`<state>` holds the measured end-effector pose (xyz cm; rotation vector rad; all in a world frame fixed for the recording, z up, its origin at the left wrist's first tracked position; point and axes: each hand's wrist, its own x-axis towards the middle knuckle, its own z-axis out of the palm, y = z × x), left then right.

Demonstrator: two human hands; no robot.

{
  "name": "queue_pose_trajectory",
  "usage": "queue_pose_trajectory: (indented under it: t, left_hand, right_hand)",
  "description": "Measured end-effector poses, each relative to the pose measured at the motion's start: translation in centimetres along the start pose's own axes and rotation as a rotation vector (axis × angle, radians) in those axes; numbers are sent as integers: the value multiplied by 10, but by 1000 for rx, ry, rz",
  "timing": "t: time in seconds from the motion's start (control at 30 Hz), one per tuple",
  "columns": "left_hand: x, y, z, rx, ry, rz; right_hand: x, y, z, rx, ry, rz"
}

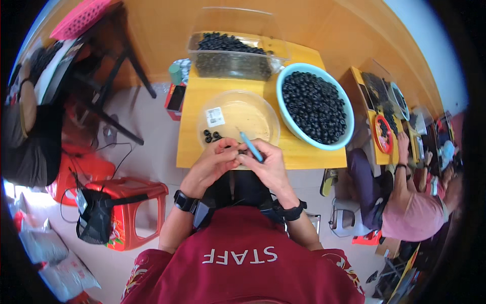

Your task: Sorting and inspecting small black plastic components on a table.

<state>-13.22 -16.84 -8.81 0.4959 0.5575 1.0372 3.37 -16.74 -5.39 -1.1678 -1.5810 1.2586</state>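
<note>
My left hand [213, 163] is closed in a pinch at the near edge of a clear round plastic tub [263, 104]. The small dark piece [242, 152] at its fingertips is mostly hidden. Held like a pen in my right hand [271, 164] is a slim tool with a light blue handle [251, 147]; its tip points away from me. Both hands meet at the fingertips. Several small black ring-shaped parts [208, 136] lie in the tub beside my left fingers, near a white label [215, 116].
On the yellow table [190, 137], a pale blue basin [280, 104] of black ring-shaped parts stands right. A clear rectangular box [202, 70] with more stands behind. A red stool [152, 195] is at left. Another person [412, 210] works at a table on the right.
</note>
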Motion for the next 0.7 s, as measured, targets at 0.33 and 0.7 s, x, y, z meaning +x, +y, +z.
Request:
queue_pose_trajectory:
  t: [0.33, 0.7]
  left_hand:
    - [-8, -1, -3, -90, -116, -141]
    - [-3, 34, -38, 626, 250, 203]
  right_hand:
    - [-12, -14, 1, 393, -40, 168]
    - [10, 15, -83, -278, 374, -84]
